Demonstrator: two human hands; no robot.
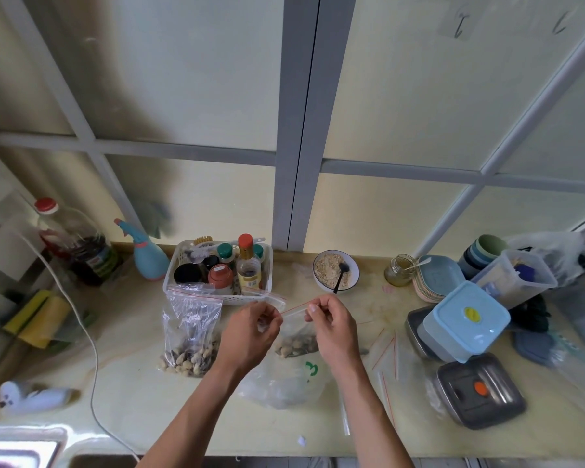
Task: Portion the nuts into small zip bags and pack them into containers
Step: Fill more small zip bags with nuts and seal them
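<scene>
Two hands, left hand (pixel 250 327) and right hand (pixel 331 324), pinch one zip bag (pixel 296 336).

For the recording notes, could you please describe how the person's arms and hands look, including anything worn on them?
Both forearms are bare as far as the frame shows, with no sleeves in view. The left hand and right hand wear no gloves, and no rings, watch or bracelet can be seen. The fingernails look short and unpainted.

Nut bag (pixel 190 336) left of hands' zip bag (pixel 298 336), basket (pixel 217 265) behind, containers (pixel 466 322) right.
</scene>
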